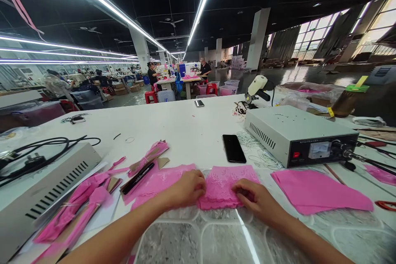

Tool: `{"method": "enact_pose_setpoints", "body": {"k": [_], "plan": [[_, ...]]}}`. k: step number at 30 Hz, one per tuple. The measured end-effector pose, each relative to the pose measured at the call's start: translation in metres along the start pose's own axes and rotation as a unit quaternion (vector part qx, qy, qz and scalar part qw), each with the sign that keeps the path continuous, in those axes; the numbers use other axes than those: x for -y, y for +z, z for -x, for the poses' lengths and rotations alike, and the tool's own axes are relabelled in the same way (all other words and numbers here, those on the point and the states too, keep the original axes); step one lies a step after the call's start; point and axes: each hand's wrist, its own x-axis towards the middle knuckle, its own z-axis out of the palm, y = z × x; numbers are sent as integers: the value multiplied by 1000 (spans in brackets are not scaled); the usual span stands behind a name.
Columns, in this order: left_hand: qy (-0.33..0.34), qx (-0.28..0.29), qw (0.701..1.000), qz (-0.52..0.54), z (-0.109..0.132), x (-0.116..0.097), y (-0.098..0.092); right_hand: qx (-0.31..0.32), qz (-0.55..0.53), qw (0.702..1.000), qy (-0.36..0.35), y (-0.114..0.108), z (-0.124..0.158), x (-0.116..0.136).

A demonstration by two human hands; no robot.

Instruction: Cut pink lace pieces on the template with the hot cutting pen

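Note:
A pink lace piece [224,185] with a scalloped lower edge lies flat in front of me, apparently in layers. At its left edge, my left hand [189,187] is closed, fingertips bent down on the fabric. My right hand [252,194] pinches the opposite edge between thumb and fingers. More pink lace pieces [163,177] are spread beyond my left wrist, partly covered by it. To the right of my right hand rests a stack of plain pink fabric pieces [321,192]. Beneath the work is a clear sheet with a grid of rounded squares [168,243].
A black phone [234,148] lies ahead, beside a grey control box [301,130] with a meter. At left are another grey box [62,177], tied pink strips [77,206] and a black marker [137,178]. Further off, people sit at sewing tables.

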Motion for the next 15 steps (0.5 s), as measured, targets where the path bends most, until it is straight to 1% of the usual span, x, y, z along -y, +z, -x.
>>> {"method": "enact_pose_setpoints", "body": {"k": [5,8,12,15], "plan": [[5,-19,999,44,-2,1,-5,3,25,1000,-12,-2,2,1],[0,-39,997,67,-5,-1,-6,-4,58,998,-25,1,4,8],[1,-75,993,95,-12,-7,-10,-45,139,988,-42,15,-1,20],[8,-106,989,105,-14,-14,-18,-78,197,976,-44,18,-12,16]]}}
